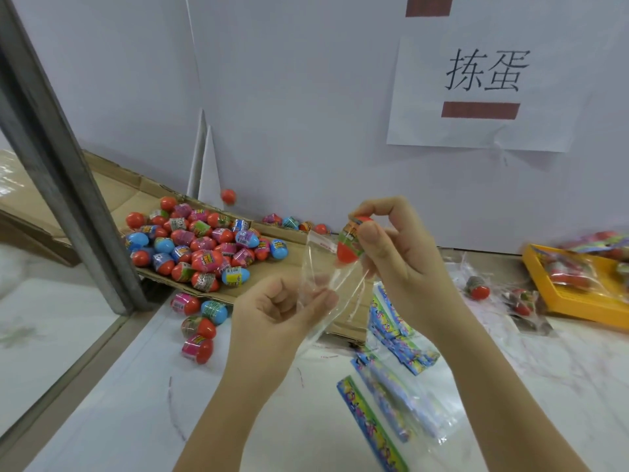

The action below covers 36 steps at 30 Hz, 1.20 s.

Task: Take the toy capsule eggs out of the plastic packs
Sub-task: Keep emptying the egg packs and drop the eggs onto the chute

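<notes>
- Nearest, below and right of the fingers: emptied packs (391,369) with blue-green header strips, lying flat and overlapping on the white tabletop (136,420).
- Left hand (279,308): fingers curled, thumb and forefinger pinching the lower part of the clear plastic pack (318,277). Film slack and creased between the two hands.
- Right hand (401,253): thumb and fingertips closed narrowly on the toy capsule egg (350,243), red with a printed band, held at the pack's mouth just above the left fingers. Upper part out; red lower end seemingly behind the film.
- Judged step: drawing the egg clear of the pack, nearly done.
- Risk: smooth rounded shell in a fingertip pinch; could pop loose if the film drags on it, then roll off across the table.
- Risk: adhesive lip at the mouth, close by the right fingertips; could cling to the band or to skin and snag the pull.
- Risk: a loose left pinch, letting pack travel with egg.
- Farther, left of the fingers: pile of freed eggs (204,247) on flattened cardboard (245,284); a few stray eggs (197,321) off its near edge, evidence of rolling.
- Right of the fingers: packed eggs (478,289) on the table, then a yellow tray (551,284), contents blurred.
- Farthest: paper sign (486,90) on the wall.
</notes>
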Each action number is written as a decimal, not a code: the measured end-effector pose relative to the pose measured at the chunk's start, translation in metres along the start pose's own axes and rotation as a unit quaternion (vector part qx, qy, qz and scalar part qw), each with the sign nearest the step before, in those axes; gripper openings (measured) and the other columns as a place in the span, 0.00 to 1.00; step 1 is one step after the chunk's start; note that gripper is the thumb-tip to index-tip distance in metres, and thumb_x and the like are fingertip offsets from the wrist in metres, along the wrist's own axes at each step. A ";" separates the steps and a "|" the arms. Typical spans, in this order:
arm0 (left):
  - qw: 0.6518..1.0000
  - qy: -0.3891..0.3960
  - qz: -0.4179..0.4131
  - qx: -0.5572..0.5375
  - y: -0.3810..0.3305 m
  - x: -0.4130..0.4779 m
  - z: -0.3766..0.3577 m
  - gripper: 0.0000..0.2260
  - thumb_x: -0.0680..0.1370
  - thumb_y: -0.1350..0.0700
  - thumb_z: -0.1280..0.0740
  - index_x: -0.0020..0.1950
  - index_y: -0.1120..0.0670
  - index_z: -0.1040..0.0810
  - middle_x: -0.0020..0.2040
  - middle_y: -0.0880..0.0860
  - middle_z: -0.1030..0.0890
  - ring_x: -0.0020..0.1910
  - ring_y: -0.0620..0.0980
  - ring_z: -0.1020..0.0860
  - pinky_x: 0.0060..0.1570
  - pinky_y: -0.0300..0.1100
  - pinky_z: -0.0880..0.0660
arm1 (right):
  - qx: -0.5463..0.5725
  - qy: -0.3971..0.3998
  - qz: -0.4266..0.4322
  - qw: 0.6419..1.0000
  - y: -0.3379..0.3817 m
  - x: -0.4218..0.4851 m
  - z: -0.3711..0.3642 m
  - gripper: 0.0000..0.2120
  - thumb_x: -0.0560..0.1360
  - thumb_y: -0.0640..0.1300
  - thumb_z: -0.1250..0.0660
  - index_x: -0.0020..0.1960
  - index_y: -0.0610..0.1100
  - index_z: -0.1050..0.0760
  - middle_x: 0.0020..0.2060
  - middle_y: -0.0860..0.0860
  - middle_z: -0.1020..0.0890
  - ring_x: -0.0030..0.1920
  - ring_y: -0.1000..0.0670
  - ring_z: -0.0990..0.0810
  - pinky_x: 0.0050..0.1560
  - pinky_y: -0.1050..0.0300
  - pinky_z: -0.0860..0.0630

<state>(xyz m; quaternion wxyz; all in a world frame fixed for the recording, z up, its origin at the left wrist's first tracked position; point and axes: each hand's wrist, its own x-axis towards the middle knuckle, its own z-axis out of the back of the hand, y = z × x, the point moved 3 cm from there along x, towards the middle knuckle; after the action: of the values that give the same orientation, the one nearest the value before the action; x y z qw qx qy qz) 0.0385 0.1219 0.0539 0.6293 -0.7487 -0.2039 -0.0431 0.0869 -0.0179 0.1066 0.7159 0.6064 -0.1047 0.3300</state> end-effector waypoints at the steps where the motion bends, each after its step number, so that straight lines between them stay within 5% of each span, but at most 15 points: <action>1: 1.000 0.001 -0.005 0.007 0.000 0.000 0.000 0.06 0.64 0.61 0.26 0.39 0.60 0.19 0.39 0.50 0.14 0.35 0.43 0.18 0.35 0.32 0.23 | 0.001 0.012 -0.010 1.000 0.000 0.000 -0.001 0.09 0.75 0.61 0.40 0.50 0.58 0.30 0.31 0.63 0.21 0.28 0.53 0.29 0.32 0.54 0.29; 4: 1.000 -0.004 -0.015 0.023 0.001 -0.001 0.000 0.08 0.64 0.60 0.25 0.42 0.57 0.18 0.38 0.52 0.15 0.35 0.44 0.19 0.36 0.32 0.23 | -0.017 0.016 -0.029 0.999 -0.003 0.000 -0.004 0.09 0.72 0.63 0.38 0.49 0.62 0.30 0.35 0.60 0.18 0.28 0.53 0.29 0.31 0.59 0.32; 7: 0.999 -0.006 -0.034 0.029 0.000 -0.002 -0.001 0.06 0.65 0.58 0.25 0.41 0.54 0.17 0.35 0.54 0.16 0.32 0.42 0.22 0.34 0.32 0.25 | -0.066 -0.004 -0.023 0.998 -0.004 0.000 -0.007 0.10 0.72 0.64 0.39 0.51 0.62 0.30 0.41 0.58 0.19 0.34 0.44 0.25 0.34 0.50 0.29; 11: 0.996 -0.020 -0.063 0.068 -0.001 -0.004 0.001 0.04 0.67 0.56 0.25 0.40 0.52 0.18 0.29 0.46 0.21 0.27 0.37 0.27 0.29 0.28 0.31 | -0.127 -0.001 -0.021 0.992 -0.004 -0.001 -0.011 0.12 0.73 0.64 0.40 0.53 0.61 0.29 0.43 0.64 0.21 0.33 0.53 0.27 0.35 0.62 0.32; 16: 0.996 -0.024 -0.058 0.068 0.002 -0.003 0.003 0.13 0.69 0.56 0.26 0.52 0.53 0.18 0.42 0.46 0.14 0.38 0.41 0.17 0.38 0.31 0.23 | -0.150 0.012 -0.032 0.988 -0.005 -0.002 -0.010 0.13 0.71 0.67 0.44 0.52 0.63 0.31 0.43 0.62 0.19 0.33 0.53 0.25 0.36 0.58 0.30; 22: 0.991 -0.039 -0.071 0.106 0.004 -0.004 0.003 0.11 0.74 0.56 0.28 0.53 0.43 0.18 0.44 0.43 0.14 0.43 0.41 0.17 0.43 0.33 0.22 | -0.114 0.023 -0.026 0.993 -0.008 -0.003 -0.014 0.09 0.76 0.54 0.34 0.55 0.61 0.30 0.48 0.64 0.20 0.40 0.54 0.24 0.39 0.66 0.29; 25: 0.986 -0.064 -0.084 0.127 0.002 -0.003 0.007 0.13 0.75 0.52 0.27 0.54 0.35 0.19 0.45 0.41 0.15 0.44 0.53 0.16 0.44 0.51 0.20 | -0.108 0.008 -0.028 0.994 -0.010 -0.002 -0.012 0.08 0.77 0.50 0.32 0.53 0.59 0.28 0.49 0.65 0.21 0.43 0.56 0.23 0.41 0.67 0.28; 27: 0.986 -0.062 -0.081 0.128 0.003 -0.003 0.006 0.14 0.75 0.50 0.27 0.59 0.39 0.19 0.44 0.44 0.15 0.44 0.56 0.17 0.47 0.57 0.21 | -0.065 0.042 -0.044 0.996 -0.011 -0.002 -0.014 0.06 0.76 0.52 0.33 0.51 0.60 0.26 0.47 0.62 0.18 0.44 0.55 0.20 0.44 0.61 0.25; 30: 0.989 -0.055 -0.069 0.117 0.007 -0.002 0.006 0.17 0.73 0.54 0.27 0.62 0.48 0.20 0.47 0.44 0.14 0.47 0.46 0.16 0.49 0.48 0.19 | -0.019 0.074 -0.062 0.995 -0.012 -0.002 -0.016 0.05 0.75 0.57 0.37 0.49 0.59 0.27 0.41 0.64 0.19 0.42 0.60 0.20 0.41 0.67 0.27; 32: 0.986 -0.059 -0.079 0.137 0.009 -0.002 0.006 0.19 0.73 0.55 0.25 0.63 0.45 0.20 0.45 0.45 0.15 0.42 0.51 0.17 0.47 0.53 0.19 | -0.087 0.068 -0.041 0.993 -0.014 -0.003 -0.017 0.05 0.76 0.59 0.39 0.49 0.60 0.30 0.41 0.65 0.20 0.40 0.60 0.22 0.41 0.70 0.30; 36: 0.970 -0.065 -0.125 0.196 0.006 -0.003 0.007 0.19 0.73 0.41 0.29 0.63 0.31 0.26 0.42 0.40 0.18 0.37 0.52 0.21 0.41 0.53 0.20 | -0.201 0.046 0.002 0.978 -0.013 -0.004 -0.016 0.05 0.75 0.58 0.37 0.51 0.61 0.29 0.43 0.62 0.24 0.42 0.59 0.26 0.39 0.71 0.32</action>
<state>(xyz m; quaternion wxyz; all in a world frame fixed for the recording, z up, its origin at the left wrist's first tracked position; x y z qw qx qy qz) 0.0362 0.1275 0.0459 0.7387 -0.5805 -0.3409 -0.0325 0.0882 -0.0052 0.0904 0.8266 0.4338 -0.1373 0.3312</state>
